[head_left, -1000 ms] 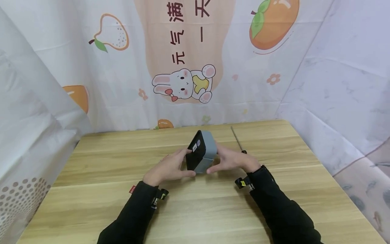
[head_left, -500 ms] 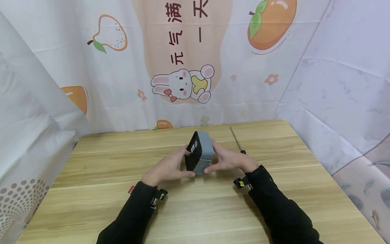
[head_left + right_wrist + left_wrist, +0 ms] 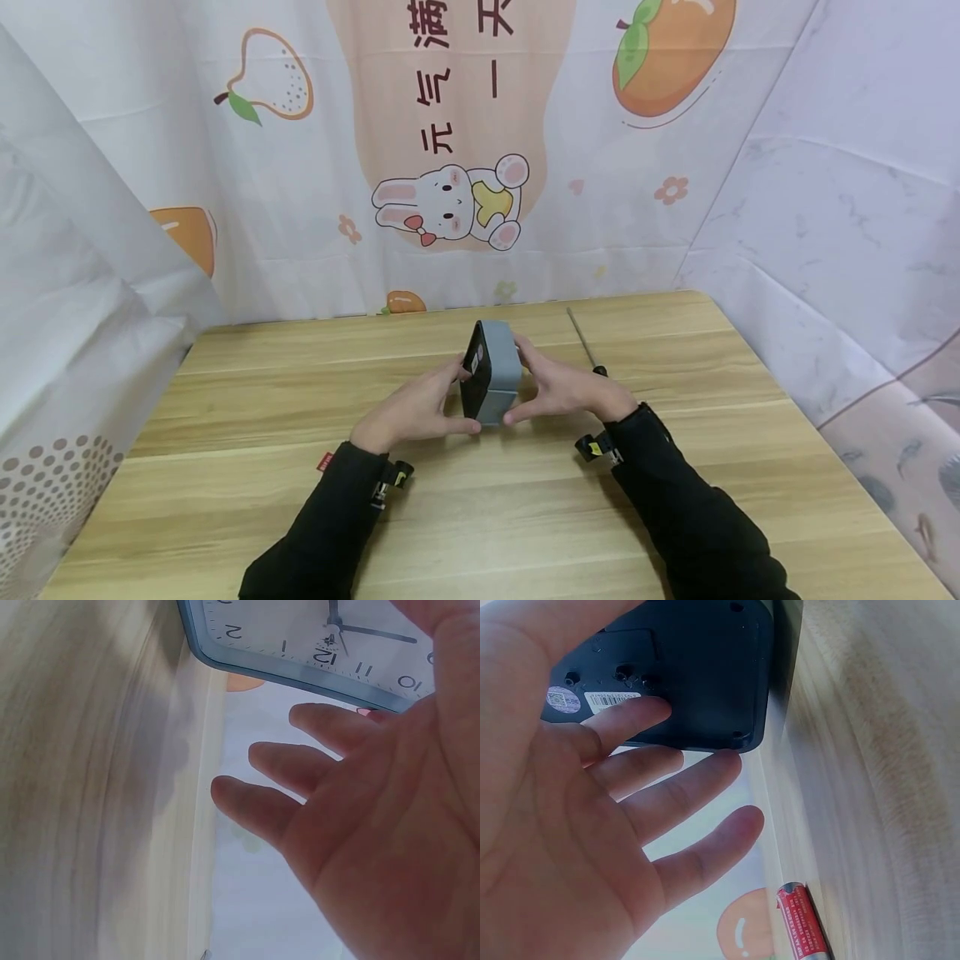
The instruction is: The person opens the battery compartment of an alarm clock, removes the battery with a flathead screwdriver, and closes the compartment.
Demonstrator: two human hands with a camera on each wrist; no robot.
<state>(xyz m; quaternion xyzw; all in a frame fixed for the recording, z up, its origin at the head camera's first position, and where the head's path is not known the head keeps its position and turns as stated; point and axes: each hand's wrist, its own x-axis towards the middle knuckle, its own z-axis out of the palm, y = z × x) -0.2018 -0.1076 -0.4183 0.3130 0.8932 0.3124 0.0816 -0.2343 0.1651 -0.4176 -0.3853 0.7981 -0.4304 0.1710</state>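
A blue-grey alarm clock [image 3: 501, 358] stands on edge between my two hands in the head view. Its black back panel [image 3: 705, 660], with small knobs and stickers, faces my left hand [image 3: 420, 407]. Left thumb and fingers hold the clock at its near and far sides, some fingertips lying on the back. From the other side my right hand [image 3: 562, 387] grips it, thumb near and index finger far. The white numbered face [image 3: 300, 626] shows in the right wrist view, its other fingers spread below the clock's rim.
A screwdriver [image 3: 582, 340] lies beyond my right hand, its handle mostly hidden. A red battery [image 3: 802, 922] lies on the wooden table [image 3: 480, 525] past my left fingers. A printed curtain [image 3: 300, 183] hangs behind the table's back edge.
The clock has turned between my hands and shifted slightly left, so its black back shows narrower in the head view. Both hands keep their hold and have barely moved.
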